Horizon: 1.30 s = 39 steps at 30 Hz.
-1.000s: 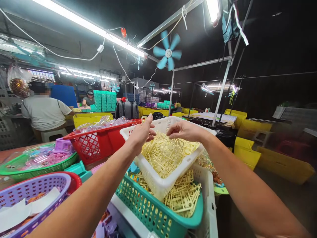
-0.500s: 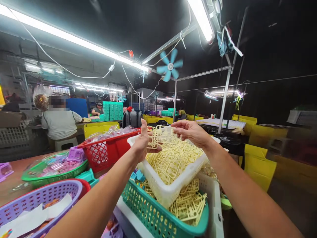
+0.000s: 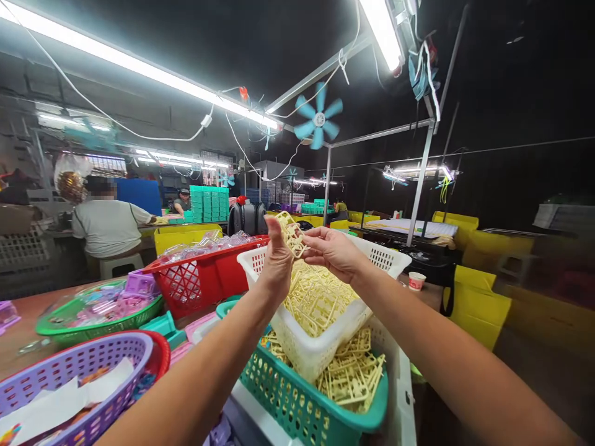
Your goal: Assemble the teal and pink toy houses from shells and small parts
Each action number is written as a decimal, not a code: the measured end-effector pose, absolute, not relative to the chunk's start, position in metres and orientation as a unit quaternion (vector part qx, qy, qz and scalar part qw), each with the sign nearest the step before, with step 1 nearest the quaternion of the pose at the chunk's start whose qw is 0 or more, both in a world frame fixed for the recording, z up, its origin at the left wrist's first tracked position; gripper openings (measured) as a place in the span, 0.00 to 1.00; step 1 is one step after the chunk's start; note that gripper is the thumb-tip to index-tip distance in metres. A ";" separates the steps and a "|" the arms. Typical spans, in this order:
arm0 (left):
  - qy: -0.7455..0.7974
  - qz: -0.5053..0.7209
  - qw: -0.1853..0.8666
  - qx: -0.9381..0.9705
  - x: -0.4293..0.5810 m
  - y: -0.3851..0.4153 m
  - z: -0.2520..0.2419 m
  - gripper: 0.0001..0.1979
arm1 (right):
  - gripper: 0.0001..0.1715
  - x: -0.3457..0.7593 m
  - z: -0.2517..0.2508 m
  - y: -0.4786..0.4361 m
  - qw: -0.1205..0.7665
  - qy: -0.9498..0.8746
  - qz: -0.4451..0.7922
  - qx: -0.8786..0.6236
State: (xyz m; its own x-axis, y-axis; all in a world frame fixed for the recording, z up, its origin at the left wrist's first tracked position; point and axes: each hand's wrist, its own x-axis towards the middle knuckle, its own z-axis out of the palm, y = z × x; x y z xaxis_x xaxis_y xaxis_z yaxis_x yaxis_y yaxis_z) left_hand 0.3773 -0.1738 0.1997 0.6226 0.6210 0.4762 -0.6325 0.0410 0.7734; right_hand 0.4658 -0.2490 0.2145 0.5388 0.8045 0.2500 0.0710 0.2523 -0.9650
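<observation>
A pale yellow plastic sprue frame (image 3: 291,233) is held up and tilted above the white basket (image 3: 304,354). My left hand (image 3: 277,263) grips it from the left, thumb pointing up; its other fingers are hidden behind. From the right, my right hand (image 3: 335,253) pinches the frame's lower right edge, fingers bent together. Many similar pale yellow sprues (image 3: 320,297) fill the white basket below both hands. That basket rests tilted on a green basket (image 3: 316,406), which holds more yellow sprues (image 3: 356,378).
At left stand a red basket (image 3: 214,279) of clear plastic pieces, a green tray (image 3: 100,322) with pink and purple parts, and a purple basket (image 3: 116,371). A paper cup (image 3: 417,280) stands to the right. A person in white (image 3: 106,226) sits further back.
The sprue frame has turned from lying broadside to a steeper tilt, and moved slightly left and up. My right hand has shifted left, nearer my left hand.
</observation>
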 end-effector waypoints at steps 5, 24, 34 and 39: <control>0.031 0.446 0.747 0.491 0.382 -0.177 0.201 0.15 | 0.08 0.480 0.218 -0.254 0.564 -0.471 0.171 -0.656; 0.206 0.381 0.743 0.511 0.381 -0.166 0.190 0.13 | 0.16 0.580 0.216 -0.261 0.167 -0.564 0.122 -0.800; 0.208 0.101 0.622 0.748 0.384 -0.169 0.177 0.12 | 0.32 0.596 0.196 -0.257 -0.029 -0.490 0.142 -0.859; 0.225 0.056 0.475 0.849 0.377 -0.174 0.176 0.10 | 0.18 0.589 0.203 -0.276 -0.017 -0.521 0.131 -0.843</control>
